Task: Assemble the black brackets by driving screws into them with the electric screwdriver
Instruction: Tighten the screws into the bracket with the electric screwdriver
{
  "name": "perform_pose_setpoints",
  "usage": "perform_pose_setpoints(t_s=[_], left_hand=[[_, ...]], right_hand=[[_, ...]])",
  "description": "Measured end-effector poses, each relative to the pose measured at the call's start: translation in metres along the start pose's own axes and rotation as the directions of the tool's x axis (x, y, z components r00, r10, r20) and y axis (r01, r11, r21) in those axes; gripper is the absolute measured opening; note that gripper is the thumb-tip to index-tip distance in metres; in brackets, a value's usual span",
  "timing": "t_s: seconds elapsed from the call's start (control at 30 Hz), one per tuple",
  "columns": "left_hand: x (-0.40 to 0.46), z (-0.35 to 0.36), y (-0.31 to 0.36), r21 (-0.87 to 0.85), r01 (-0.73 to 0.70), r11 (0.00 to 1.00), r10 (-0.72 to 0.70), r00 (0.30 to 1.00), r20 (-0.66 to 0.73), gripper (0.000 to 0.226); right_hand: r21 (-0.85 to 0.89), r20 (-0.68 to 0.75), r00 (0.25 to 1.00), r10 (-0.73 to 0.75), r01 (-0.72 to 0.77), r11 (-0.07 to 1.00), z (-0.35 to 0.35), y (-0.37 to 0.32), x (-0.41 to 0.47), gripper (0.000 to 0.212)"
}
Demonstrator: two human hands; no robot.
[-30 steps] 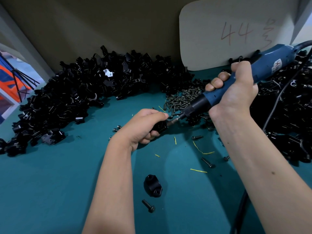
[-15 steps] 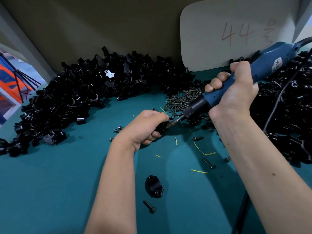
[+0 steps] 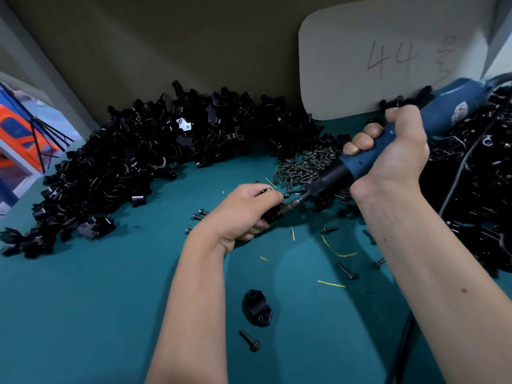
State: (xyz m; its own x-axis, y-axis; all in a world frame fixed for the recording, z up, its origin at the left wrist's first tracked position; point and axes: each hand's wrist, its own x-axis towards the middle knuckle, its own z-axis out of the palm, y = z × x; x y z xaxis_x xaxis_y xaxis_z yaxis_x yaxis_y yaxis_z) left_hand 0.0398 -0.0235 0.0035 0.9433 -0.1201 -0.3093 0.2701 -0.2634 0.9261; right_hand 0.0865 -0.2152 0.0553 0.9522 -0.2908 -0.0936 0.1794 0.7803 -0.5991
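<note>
My left hand [image 3: 243,214] is closed around a black bracket [image 3: 273,216], of which only the right end shows past my fingers. My right hand [image 3: 388,159] grips the blue electric screwdriver [image 3: 401,134], which slants down to the left. Its bit [image 3: 295,203] touches the bracket's exposed end. Another black bracket [image 3: 256,307] lies loose on the teal table [image 3: 83,300] near me, with a single black screw [image 3: 250,340] just below it. A heap of screws [image 3: 304,167] sits behind my hands.
A large pile of black brackets [image 3: 133,162] curves along the back and left. More black parts [image 3: 484,189] lie at the right, under the screwdriver's cable [image 3: 457,176]. Loose screws [image 3: 345,270] and yellow wire scraps [image 3: 332,246] dot the table. A white board [image 3: 388,56] marked 44 leans on the wall.
Both hands hold nearly the same pose, with the bit kept on the bracket. The view has shifted only slightly.
</note>
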Motion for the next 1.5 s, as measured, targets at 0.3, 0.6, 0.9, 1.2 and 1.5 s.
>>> perform_pose_setpoints(t_s=[0.3,0.6,0.9,1.2,1.5], left_hand=[[0.004,0.007,0.001,0.000,0.014,1.000,-0.014,0.999,-0.028,0.031],[-0.001,0.007,0.007,-0.007,0.066,0.998,-0.066,0.997,-0.030,0.032],[-0.012,-0.019,0.007,-0.529,-0.126,0.839,0.129,0.991,-0.031,0.026],[0.005,-0.018,-0.018,0.440,-0.236,0.866,0.399,0.857,-0.326,0.043],[0.006,-0.015,-0.017,0.421,-0.270,0.866,0.389,0.893,-0.228,0.042]], right_hand=[[-0.042,0.064,0.992,-0.112,0.114,0.993,0.001,-0.005,-0.003,0.018],[-0.084,0.321,0.909,-0.265,0.306,0.948,0.021,-0.012,-0.026,0.021],[0.093,0.154,0.988,0.008,-0.023,0.995,0.019,-0.020,-0.012,0.021],[0.058,-0.110,0.989,-0.095,0.102,0.993,0.013,0.003,-0.009,0.032],[0.087,-0.125,0.989,-0.077,0.088,0.992,0.014,0.013,-0.010,0.028]])
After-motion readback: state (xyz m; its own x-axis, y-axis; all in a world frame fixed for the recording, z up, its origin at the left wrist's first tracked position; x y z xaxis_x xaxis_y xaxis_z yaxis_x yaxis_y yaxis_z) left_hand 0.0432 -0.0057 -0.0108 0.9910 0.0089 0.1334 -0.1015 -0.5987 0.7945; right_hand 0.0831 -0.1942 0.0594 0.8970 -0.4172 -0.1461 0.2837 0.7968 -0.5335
